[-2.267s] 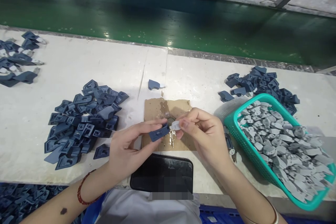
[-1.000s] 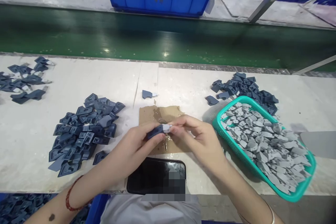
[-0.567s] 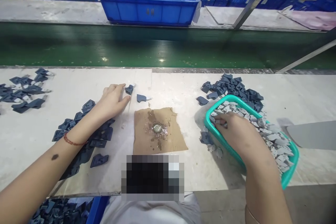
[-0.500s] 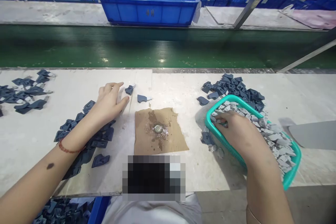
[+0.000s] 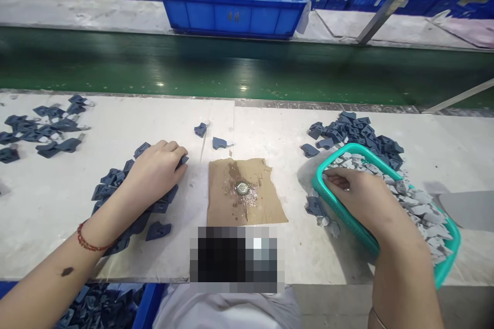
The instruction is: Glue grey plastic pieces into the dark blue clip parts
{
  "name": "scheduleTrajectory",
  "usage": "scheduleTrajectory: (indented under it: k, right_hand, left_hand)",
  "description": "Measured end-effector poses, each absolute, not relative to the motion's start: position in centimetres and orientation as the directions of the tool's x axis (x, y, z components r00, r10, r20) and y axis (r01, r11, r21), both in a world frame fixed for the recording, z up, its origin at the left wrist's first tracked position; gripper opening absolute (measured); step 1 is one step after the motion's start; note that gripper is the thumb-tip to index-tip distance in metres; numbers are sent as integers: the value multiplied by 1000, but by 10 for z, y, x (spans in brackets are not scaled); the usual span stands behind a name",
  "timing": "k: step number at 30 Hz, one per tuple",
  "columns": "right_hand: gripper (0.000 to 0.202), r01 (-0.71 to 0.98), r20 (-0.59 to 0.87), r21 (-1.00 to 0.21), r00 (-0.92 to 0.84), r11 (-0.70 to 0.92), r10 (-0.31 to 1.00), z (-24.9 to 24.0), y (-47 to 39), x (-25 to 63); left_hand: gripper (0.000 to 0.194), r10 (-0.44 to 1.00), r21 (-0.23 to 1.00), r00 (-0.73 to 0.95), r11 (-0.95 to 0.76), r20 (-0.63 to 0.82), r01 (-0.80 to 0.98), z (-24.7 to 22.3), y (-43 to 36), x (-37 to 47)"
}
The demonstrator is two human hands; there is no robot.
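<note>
My left hand [image 5: 162,169] is over the near-left pile of dark blue plastic pieces [image 5: 159,231]. Its fingers are closed on one dark blue plastic piece [image 5: 182,161], which shows beyond the fingertips. My right hand [image 5: 363,198] reaches into a green basket [image 5: 450,262] full of grey-white pieces [image 5: 428,212]. The fingers there are curled together at the basket's left end, and what they pinch, if anything, is hidden. Between my hands lies a brown cardboard sheet [image 5: 222,205] with a small round metal disc [image 5: 243,188] and wet spots on it.
Two dark blue pieces with pale tabs, one of them nearer [image 5: 219,143], lie beyond the cardboard. More dark pieces are heaped at far left [image 5: 57,126] and behind the basket [image 5: 353,131]. A green belt [image 5: 200,67] runs across, with a large blue crate [image 5: 235,15] beyond.
My left hand has drawn back from near the two tabbed pieces to the near-left pile and closed on a dark blue piece. My right hand stays in the basket, its fingers shifted slightly. The view has shifted.
</note>
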State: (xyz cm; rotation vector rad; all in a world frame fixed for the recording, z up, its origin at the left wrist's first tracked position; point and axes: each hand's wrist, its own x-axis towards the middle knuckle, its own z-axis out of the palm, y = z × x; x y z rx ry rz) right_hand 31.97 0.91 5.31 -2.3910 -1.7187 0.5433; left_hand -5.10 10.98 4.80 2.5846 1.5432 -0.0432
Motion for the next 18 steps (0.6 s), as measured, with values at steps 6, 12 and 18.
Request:
scheduleTrajectory:
  k: [6,12,18]
  right_hand:
    - [15,848,-97,-445,276,-290,956,43,4,329]
    - [9,629,-51,-726,353,-277,934,59,-6,323]
    - [18,110,-70,-988,290,-106,955,68,0,300]
  left_hand:
    - [37,891,264,454,-443,24,856,51,107,-47]
    - [41,930,777,336,-101,-148,621,64,70,-46]
    - [21,865,946,384,304,-323,113,46,33,-31]
